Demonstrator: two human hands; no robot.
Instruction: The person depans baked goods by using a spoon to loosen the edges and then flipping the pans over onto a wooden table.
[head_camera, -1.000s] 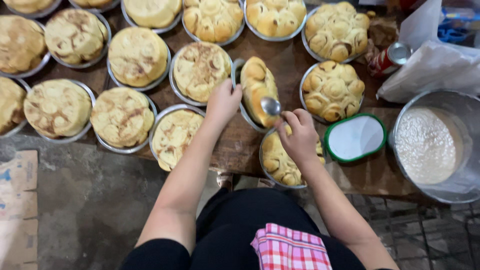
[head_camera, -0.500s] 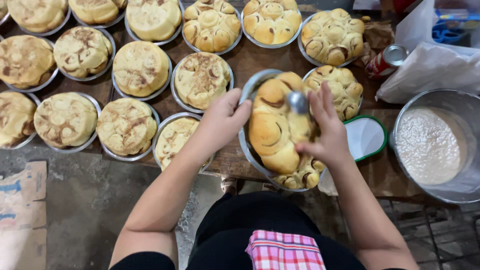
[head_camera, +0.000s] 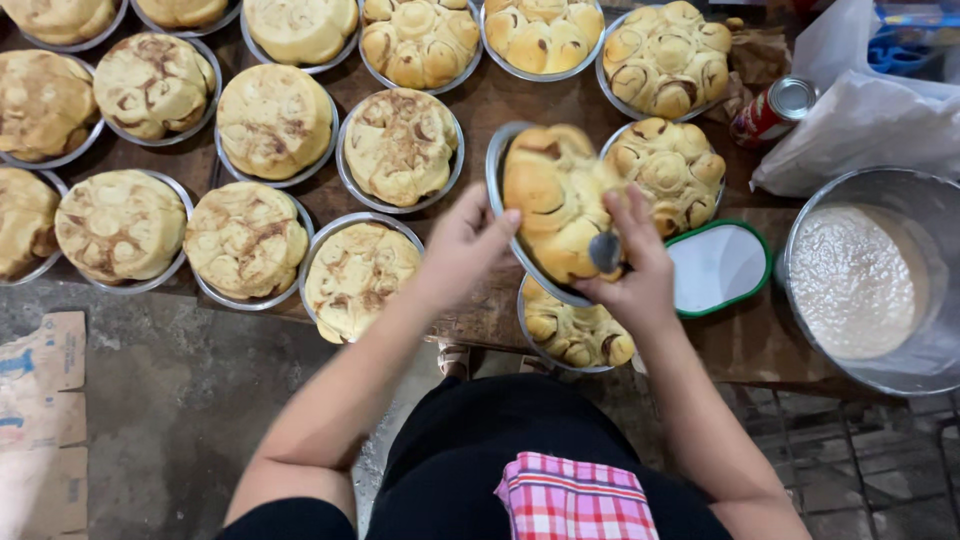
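I see the round pan of golden buns (head_camera: 548, 205) tilted up off the surface, above the lower bun pan (head_camera: 572, 330). Left hand (head_camera: 462, 245) fingers curl around its rim for support; right hand (head_camera: 632, 268) fingers pinch a spoon (head_camera: 604, 250) against the bread.

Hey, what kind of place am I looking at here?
Probably a small bakery or home baking setup. A wooden table is crowded with round metal pans of baked buns, a large metal bowl of pale mixture stands at one side, and the left hand holds up one pan.
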